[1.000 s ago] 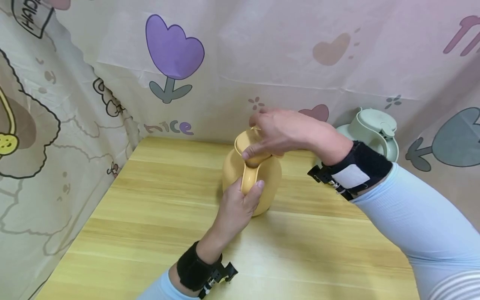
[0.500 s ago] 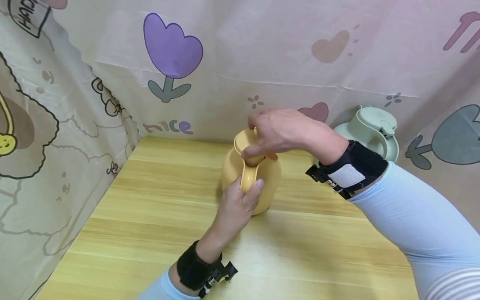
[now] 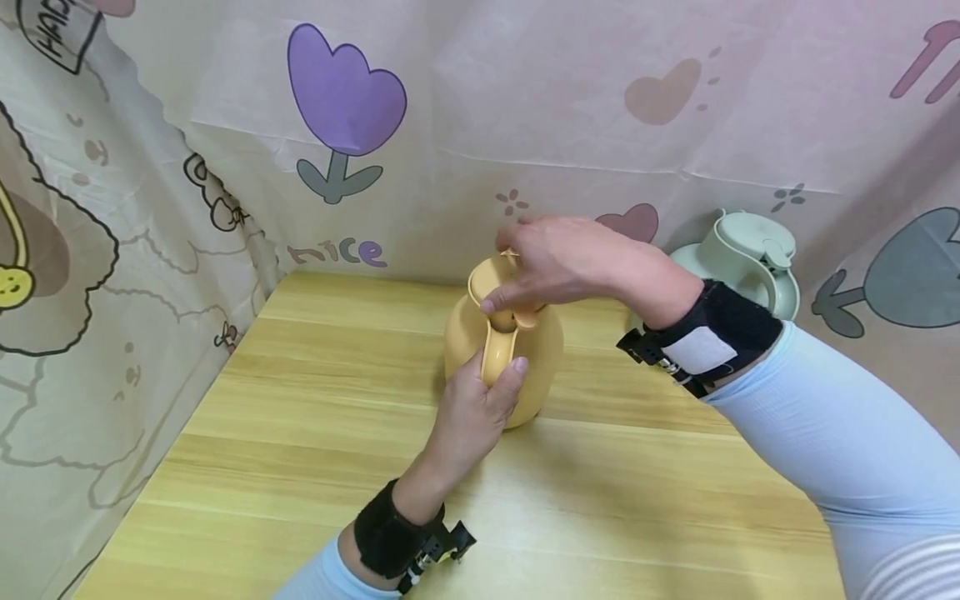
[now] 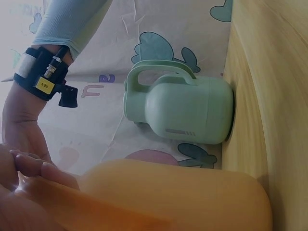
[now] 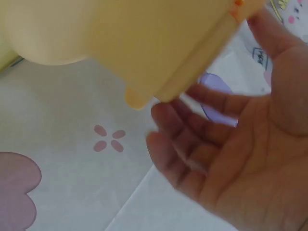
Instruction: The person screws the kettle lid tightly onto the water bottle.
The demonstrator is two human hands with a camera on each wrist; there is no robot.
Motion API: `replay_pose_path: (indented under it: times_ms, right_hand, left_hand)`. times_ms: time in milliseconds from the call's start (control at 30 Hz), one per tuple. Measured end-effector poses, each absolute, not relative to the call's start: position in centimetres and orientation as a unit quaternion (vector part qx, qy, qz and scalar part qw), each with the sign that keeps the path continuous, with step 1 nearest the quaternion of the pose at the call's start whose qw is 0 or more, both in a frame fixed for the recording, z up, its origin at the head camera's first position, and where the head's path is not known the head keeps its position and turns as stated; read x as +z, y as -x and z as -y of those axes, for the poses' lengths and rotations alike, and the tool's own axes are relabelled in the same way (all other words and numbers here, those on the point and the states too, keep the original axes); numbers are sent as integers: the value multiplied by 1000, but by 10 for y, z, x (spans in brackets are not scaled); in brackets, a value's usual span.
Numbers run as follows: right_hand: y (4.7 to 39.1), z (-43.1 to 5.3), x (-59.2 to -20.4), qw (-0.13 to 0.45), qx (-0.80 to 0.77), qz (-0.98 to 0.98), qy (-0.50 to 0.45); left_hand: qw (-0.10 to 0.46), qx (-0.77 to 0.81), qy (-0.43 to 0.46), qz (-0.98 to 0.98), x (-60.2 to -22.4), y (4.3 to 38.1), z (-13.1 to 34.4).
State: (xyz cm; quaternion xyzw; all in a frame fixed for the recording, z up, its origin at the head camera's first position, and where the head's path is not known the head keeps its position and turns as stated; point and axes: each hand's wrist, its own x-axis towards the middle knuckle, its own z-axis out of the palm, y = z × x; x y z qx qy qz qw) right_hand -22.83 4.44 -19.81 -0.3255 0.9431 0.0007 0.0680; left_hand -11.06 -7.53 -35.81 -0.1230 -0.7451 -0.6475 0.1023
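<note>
A yellow insulated jug (image 3: 542,367) stands on the wooden table, its handle (image 3: 497,352) facing the person. My left hand (image 3: 471,412) grips this handle, thumb along its right side. Over the top, my right hand (image 3: 562,257) holds the round lid (image 3: 487,277) between thumb and fingers. A small tab (image 3: 529,317) juts from the lid beneath the right hand, close to the handle's upper end. From the right wrist, the curled fingers (image 5: 185,137) show at the lid's edge. The jug's body (image 4: 192,192) fills the lower part of the left wrist view.
A pale green jug (image 4: 192,108) with a looped handle stands at the back right, partly behind the right forearm in the head view. A printed cloth (image 3: 480,108) hangs along the table's back and left sides. The wooden tabletop (image 3: 300,417) extends around the yellow jug.
The lid's tab has swung from the right side toward the handle as the right hand turns the lid. The left hand and the jug stay in place.
</note>
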Motion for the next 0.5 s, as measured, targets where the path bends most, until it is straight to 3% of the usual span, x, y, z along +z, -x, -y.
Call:
replay_pose_path:
  times_ms: [133, 400, 500]
  right_hand:
    - [228, -45, -197, 73, -24, -927, 366]
    - [227, -44, -204, 49, -23, -942, 330]
    - [230, -53, -209, 51, -47, -932, 356]
  left_hand:
    - [110, -644, 123, 747, -358, 111, 75]
    - [110, -651, 118, 742, -356, 111, 74]
    - [110, -649, 119, 743, -356, 111, 73]
